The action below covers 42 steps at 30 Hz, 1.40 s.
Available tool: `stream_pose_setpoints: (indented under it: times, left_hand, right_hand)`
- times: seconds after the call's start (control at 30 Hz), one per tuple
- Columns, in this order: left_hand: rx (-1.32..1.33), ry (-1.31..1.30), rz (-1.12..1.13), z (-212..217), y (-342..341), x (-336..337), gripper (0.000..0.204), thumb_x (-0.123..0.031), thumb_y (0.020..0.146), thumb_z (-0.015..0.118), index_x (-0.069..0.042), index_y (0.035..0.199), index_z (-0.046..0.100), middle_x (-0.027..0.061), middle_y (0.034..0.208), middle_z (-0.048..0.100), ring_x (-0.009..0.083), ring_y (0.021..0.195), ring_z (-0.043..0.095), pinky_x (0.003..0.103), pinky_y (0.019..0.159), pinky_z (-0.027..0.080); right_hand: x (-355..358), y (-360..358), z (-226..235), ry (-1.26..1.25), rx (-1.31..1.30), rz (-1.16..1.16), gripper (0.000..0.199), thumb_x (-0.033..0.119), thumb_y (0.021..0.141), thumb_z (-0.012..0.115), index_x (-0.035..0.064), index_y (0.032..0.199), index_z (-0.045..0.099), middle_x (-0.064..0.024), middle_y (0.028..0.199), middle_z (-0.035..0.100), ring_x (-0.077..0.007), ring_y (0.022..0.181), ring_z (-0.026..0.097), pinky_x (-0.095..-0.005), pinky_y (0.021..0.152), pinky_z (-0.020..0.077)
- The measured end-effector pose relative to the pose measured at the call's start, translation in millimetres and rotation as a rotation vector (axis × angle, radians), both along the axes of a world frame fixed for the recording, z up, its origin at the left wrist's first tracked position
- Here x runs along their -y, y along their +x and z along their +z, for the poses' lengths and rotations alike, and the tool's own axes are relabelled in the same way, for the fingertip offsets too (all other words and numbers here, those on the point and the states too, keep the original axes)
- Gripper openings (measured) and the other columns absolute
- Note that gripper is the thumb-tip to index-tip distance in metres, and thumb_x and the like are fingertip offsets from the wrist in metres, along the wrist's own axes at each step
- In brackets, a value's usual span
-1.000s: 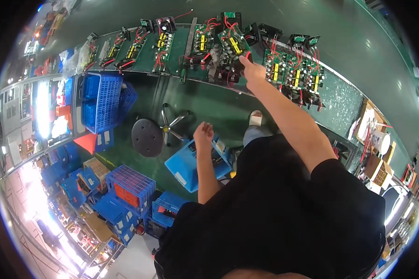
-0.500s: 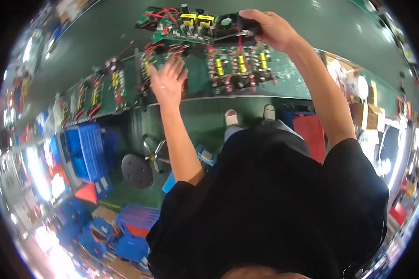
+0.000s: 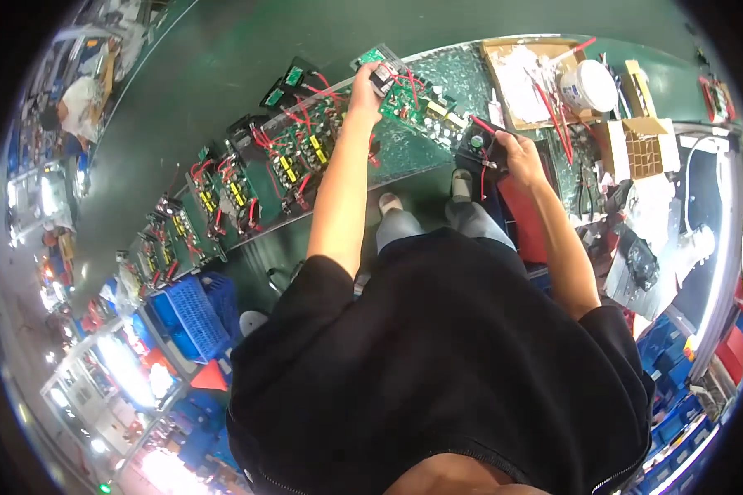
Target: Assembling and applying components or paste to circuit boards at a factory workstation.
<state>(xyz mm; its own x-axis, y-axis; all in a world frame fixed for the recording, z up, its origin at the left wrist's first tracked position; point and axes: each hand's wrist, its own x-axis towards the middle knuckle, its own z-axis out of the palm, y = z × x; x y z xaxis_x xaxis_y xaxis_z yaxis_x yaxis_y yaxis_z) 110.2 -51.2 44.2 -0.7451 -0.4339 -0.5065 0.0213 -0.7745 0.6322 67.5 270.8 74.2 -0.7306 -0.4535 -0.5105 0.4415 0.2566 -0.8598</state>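
Note:
Between my two hands is a long green circuit board with yellow transformers and red wires, held at a slant over the bench's front edge. My left hand is closed on its far left end, beside a dark part with red leads. At the near right end sits a black cooling fan, which my right hand grips at its outer side. A red wire dangles below the fan. Close to my left forearm stands a row of similar circuit boards with yellow parts.
More boards line the green bench toward the left. To the right are a cardboard tray, a white tub, a divided carton and pliers. A blue crate stands below the bench at left.
My view has swung, bringing the right-hand bench items closer. My left hand, open before, has taken hold of the board's left end. The board is now tilted, its fan end nearer me.

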Motion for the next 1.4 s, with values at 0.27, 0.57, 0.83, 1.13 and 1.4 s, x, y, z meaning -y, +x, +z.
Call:
stream_pose_setpoints:
  times: [0.27, 0.57, 0.83, 1.13, 1.4]
  left_hand:
    - [0.762, -1.449, -0.275, -42.6, -40.8, 0.7, 0.059, -0.036, 0.073, 0.072, 0.006, 0.111, 0.053, 0.0215, 0.102, 0.059, 0.0399, 0.093, 0.059, 0.045, 0.085, 0.046]
    - [-0.375, -2.302, -1.243, -8.7, -0.6, -20.3, 0.099, -0.052, 0.061, 0.079, 0.004, 0.133, 0.042, 0.0141, 0.115, 0.055, 0.0297, 0.115, 0.048, 0.048, 0.104, 0.033]
    - [-0.385, -2.124, -1.125, -29.6, -7.9, -20.2, 0.083, -0.039, 0.060, 0.083, -0.002, 0.126, 0.048, 0.0100, 0.107, 0.058, 0.0266, 0.105, 0.054, 0.040, 0.090, 0.042]
    - [-0.385, -2.039, -1.103, -37.2, -8.2, -18.5, 0.076, -0.035, 0.059, 0.083, -0.002, 0.119, 0.051, 0.0108, 0.107, 0.058, 0.0272, 0.106, 0.055, 0.039, 0.088, 0.045]
    - [-0.384, -2.054, -1.075, -38.0, -6.9, -19.9, 0.078, -0.035, 0.059, 0.083, -0.001, 0.121, 0.050, 0.0116, 0.111, 0.058, 0.0280, 0.108, 0.054, 0.040, 0.091, 0.043]
  right_hand:
    - [-4.7, -12.3, -91.8, 0.330, -0.223, 0.085, 0.040, 0.033, 0.091, 0.060, -0.0064, 0.091, 0.066, -0.0047, 0.068, 0.062, -0.0097, 0.064, 0.054, -0.0306, 0.059, 0.0453]
    - [72.8, 28.4, -20.3, 0.716, -1.030, 0.041, 0.072, 0.035, 0.069, 0.080, 0.0033, 0.126, 0.050, -0.0173, 0.123, 0.053, -0.0349, 0.118, 0.048, -0.0440, 0.098, 0.0374]
    - [105.1, 17.6, -57.4, 0.743, -0.997, 0.522, 0.094, 0.032, 0.063, 0.081, 0.0012, 0.140, 0.036, -0.0122, 0.134, 0.047, -0.0280, 0.123, 0.046, -0.0387, 0.104, 0.0368]
    - [109.4, 22.0, -57.9, 0.724, -1.006, 0.451, 0.090, 0.032, 0.065, 0.080, 0.0038, 0.140, 0.038, -0.0110, 0.132, 0.049, -0.0278, 0.121, 0.047, -0.0385, 0.102, 0.0382]
    - [110.4, 21.1, -59.4, 0.735, -0.984, 0.423, 0.082, 0.030, 0.071, 0.076, 0.0060, 0.140, 0.040, -0.0098, 0.132, 0.050, -0.0279, 0.120, 0.049, -0.0393, 0.102, 0.0383]
